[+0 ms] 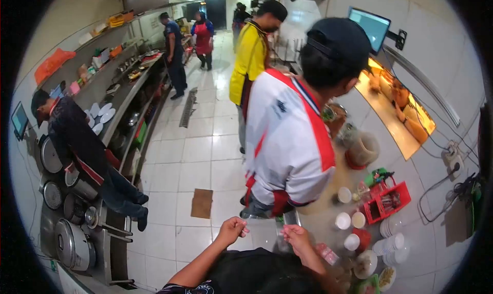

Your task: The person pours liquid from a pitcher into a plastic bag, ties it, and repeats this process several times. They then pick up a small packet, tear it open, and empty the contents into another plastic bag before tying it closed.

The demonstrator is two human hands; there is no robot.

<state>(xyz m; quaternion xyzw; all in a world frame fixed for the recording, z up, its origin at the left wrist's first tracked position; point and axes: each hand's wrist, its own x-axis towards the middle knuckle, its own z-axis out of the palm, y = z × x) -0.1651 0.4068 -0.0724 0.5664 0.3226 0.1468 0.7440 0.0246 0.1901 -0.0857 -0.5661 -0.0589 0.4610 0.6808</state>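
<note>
My left hand [233, 229] and my right hand [297, 237] are raised side by side low in the head view, a short gap between them. Both have the fingers pinched on the edges of what looks like a thin clear plastic bag [263, 233], stretched between them. Just right of my right hand is a counter [321, 217] with small white cups [343, 220], a red cup [363, 237] and stacked white bowls [391, 242].
A person in a white and red shirt [287, 140] stands close ahead at the counter, with a person in yellow [250, 57] beyond. At left a person in dark clothes [82, 145] bends over pots [72, 245]. A red basket [387, 201] sits on the counter. Cardboard [202, 203] lies on the floor.
</note>
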